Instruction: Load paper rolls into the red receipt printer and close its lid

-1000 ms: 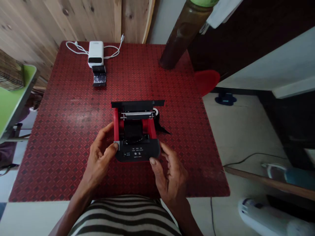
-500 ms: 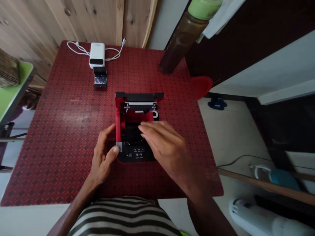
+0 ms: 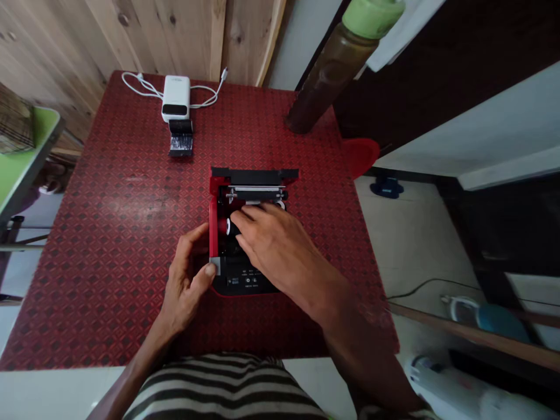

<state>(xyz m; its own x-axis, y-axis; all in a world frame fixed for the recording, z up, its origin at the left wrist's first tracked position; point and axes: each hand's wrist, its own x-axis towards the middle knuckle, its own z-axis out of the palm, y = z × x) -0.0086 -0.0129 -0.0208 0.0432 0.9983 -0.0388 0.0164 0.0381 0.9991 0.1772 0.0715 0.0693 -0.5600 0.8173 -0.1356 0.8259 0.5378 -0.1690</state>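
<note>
A red and black printer (image 3: 219,201) stands with its lid open in the middle of a red patterned table (image 3: 122,245). My left hand (image 3: 189,280) grips the printer's near left corner, thumb on a small grey tab. My right hand (image 3: 271,245) reaches down into the open paper bay, its fingers curled beside a small white and red spindle; whether they hold anything is hidden. A black control panel with small buttons (image 3: 245,282) shows just below my right hand.
A white power bank (image 3: 175,98) with a white cable (image 3: 136,86) and a small black device (image 3: 180,137) lie at the table's far side. A brown bottle with a green cap (image 3: 332,64) stands at the far right edge. A green surface (image 3: 17,169) is left.
My right hand has moved from the printer's front right corner up over it and down into the open bay. The left hand has stayed on the near left corner.
</note>
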